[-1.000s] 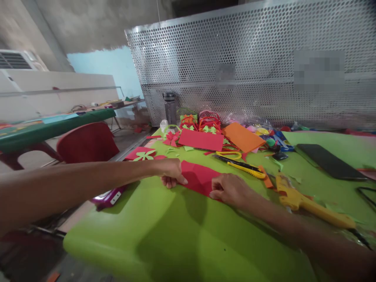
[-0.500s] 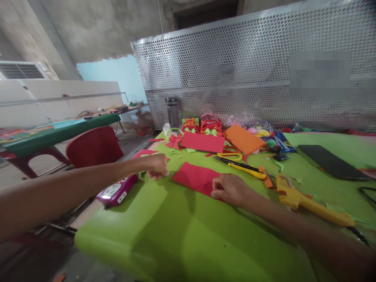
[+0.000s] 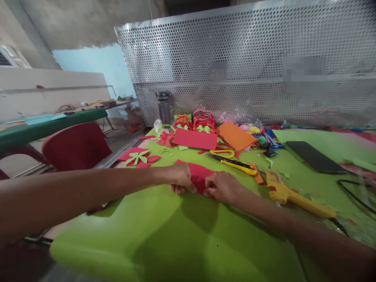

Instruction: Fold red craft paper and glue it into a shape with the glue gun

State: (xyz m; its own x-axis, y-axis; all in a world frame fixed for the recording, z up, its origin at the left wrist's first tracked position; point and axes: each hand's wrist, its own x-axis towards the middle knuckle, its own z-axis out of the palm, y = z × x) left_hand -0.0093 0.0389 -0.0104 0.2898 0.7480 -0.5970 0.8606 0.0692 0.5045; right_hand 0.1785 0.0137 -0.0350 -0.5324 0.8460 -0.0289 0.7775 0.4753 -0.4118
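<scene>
A red rectangular sheet (image 3: 199, 174), paper or craft foam, lies on the green table cover (image 3: 176, 231) in front of me. At its left end, my left hand (image 3: 180, 179) is closed with the fingers curled at the near edge. My right hand (image 3: 223, 187) pinches the sheet's near right part. Both hands cover its ends, and the fingertips are partly hidden. Just behind the right hand are a yellow-and-black box cutter (image 3: 235, 163) and yellow-handled scissors (image 3: 222, 152). To the right rests a yellow hot glue gun (image 3: 296, 197).
Behind lie another red sheet (image 3: 195, 139), an orange sheet (image 3: 235, 136), small red bags (image 3: 203, 120) and a grey bottle (image 3: 163, 109). Red and green cut-out flowers (image 3: 137, 157) are at left. A dark phone-like slab (image 3: 314, 156) lies right. A perforated metal panel (image 3: 249, 58) stands behind.
My left hand has moved right, from beside the red sheet onto its left end. My right hand keeps its grip on the sheet. The view has shifted slightly.
</scene>
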